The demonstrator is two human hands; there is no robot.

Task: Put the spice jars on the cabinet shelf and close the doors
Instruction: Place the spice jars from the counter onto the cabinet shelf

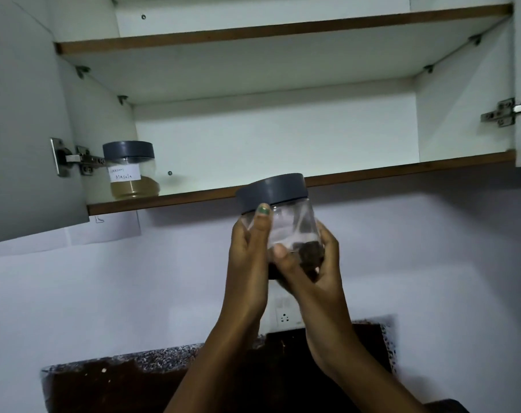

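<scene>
Lifting the jar (286,216) a little higher comes first, in my judgement, since its grey lid only overlaps the brown front edge of the bottom shelf (372,168) in view and its base hangs well below that edge. The left hand (250,251) grips the jar's left side with the thumb up near the lid; the right hand (315,269) cups the lower right and underside, so both hands are closed on it. It tilts a bit, dark spice gathered at the bottom. Levelling it before setting it down, beside the labelled jar (131,171) already standing at the shelf's far left, would keep it steady. Both doors hang open, the left door (20,114) wide. Below, a plain pale wall, a wall socket (284,315) and a dark speckled desk (119,380).
</scene>
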